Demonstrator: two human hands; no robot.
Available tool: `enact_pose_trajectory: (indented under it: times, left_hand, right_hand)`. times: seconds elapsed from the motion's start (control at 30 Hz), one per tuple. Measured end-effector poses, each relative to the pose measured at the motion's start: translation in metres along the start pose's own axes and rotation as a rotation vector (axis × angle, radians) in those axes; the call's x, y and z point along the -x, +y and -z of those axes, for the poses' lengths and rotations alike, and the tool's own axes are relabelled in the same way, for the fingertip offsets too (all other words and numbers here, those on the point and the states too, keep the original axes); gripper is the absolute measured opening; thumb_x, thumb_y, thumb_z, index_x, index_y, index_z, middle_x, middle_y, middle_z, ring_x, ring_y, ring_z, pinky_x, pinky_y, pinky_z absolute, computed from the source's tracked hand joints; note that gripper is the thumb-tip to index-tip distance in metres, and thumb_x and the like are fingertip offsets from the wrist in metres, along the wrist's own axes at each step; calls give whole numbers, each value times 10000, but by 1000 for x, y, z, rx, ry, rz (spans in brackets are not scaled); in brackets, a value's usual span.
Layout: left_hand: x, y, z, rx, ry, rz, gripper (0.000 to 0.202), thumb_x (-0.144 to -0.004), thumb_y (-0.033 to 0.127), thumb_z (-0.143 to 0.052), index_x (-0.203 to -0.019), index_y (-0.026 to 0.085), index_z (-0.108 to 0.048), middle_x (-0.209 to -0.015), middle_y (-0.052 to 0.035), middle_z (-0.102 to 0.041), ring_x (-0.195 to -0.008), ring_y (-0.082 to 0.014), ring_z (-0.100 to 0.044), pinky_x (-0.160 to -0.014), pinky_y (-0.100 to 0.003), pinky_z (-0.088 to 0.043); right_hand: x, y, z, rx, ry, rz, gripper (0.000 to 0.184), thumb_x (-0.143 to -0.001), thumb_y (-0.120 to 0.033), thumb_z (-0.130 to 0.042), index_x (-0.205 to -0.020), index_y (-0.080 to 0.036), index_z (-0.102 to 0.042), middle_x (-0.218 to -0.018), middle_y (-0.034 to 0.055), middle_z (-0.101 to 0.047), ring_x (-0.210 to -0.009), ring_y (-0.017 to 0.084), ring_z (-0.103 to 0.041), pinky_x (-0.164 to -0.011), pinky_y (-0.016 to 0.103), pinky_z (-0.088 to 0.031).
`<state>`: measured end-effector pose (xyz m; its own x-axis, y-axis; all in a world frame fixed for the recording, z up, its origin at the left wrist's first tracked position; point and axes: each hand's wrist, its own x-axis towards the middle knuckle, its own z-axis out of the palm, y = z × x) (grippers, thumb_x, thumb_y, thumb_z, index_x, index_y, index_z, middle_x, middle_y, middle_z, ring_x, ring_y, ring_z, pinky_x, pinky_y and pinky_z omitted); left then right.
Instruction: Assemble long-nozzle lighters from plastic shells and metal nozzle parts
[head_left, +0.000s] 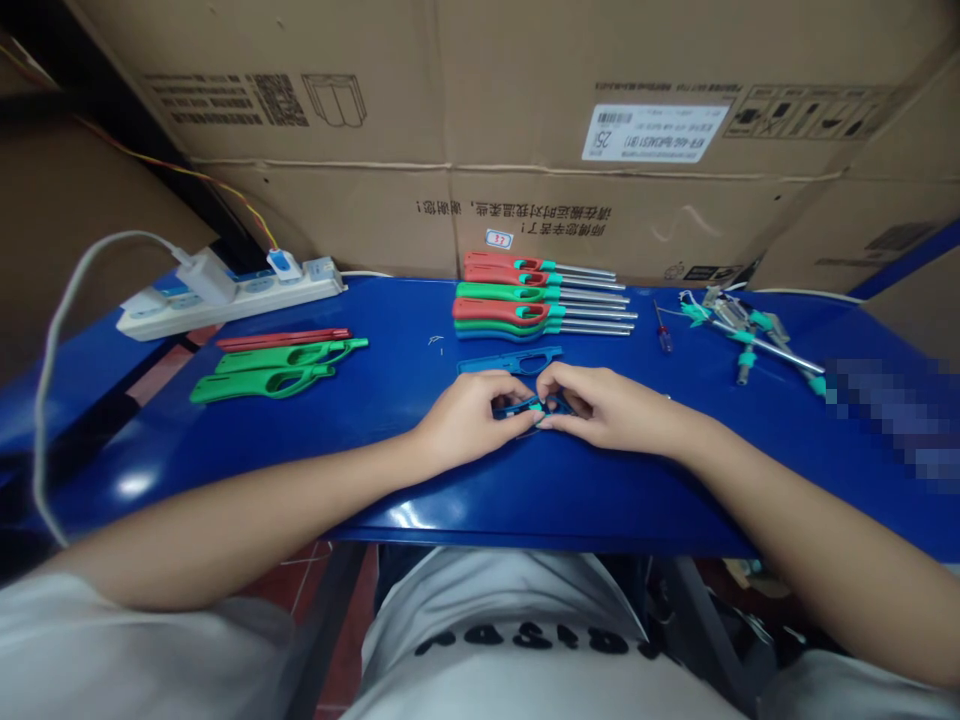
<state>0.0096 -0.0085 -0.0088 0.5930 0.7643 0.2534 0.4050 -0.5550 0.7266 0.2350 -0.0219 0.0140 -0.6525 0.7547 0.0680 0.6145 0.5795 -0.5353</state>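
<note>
My left hand (476, 415) and my right hand (604, 405) meet over the front middle of the table. Between them is a blue lighter casing half (513, 407) with a small teal part at its middle, partly hidden by my fingers. The left fingers are closed round its left portion. My right thumb and forefinger pinch at the teal part and the casing's right portion. Just behind my hands lies another blue casing half (480, 364), flat on the table. Beyond it, finished-looking red and green long-necked lighters (501, 313) with metal tubes are stacked in a row.
Green casing halves (247, 384) and red ones (281, 340) lie at the left, before a white power strip (247, 300). A small screwdriver (663, 332) and a pile of metal tubes with teal fittings (772, 345) lie at the right. Cardboard (375, 190) stands behind the blue table (480, 510).
</note>
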Motion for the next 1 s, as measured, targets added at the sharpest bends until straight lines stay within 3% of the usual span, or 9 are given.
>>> enact_pose_trajectory:
  times: [0.6, 0.8, 0.9, 1.0]
  left_hand:
    - [2, 1, 0, 42, 26, 6, 61, -839, 215, -734, -879, 170, -740, -853, -12, -741, -759, -140, -657, -706, -250, -485]
    - [2, 1, 1, 31, 20, 11, 98, -860, 251, -719, -914, 176, -750, -873, -18, -745, -783, -149, -658, -715, -259, -487]
    - [0, -2, 1, 93, 13, 92, 147, -866, 301, -711, -920, 175, -764, -839, -13, -745, -730, -138, -640, -678, -249, -480]
    - [-2, -6, 1, 156, 12, 183, 220, -858, 367, -711, -918, 165, -773, -788, -12, -734, -653, -123, -599, -598, -233, -449]
  right_hand:
    - [2, -2, 3, -42, -2, -27, 233, -900, -305, -669, -1036, -216, -502, -728, -60, -533, -565, 100, -436, -579, 223, -338]
    - [7, 1, 5, 5, 26, 54, 183, -917, -284, -647, -1037, -208, -532, -984, 24, -578, -636, 91, -483, -601, 226, -394]
    - [8, 4, 5, 100, 47, 131, 123, -965, -308, -587, -1030, -204, -597, -1154, 80, -549, -719, 107, -531, -659, 250, -436]
    - [8, 7, 4, 203, 64, 196, 180, -1012, -296, -506, -1002, -188, -650, -1155, 102, -570, -818, 147, -582, -722, 277, -465]
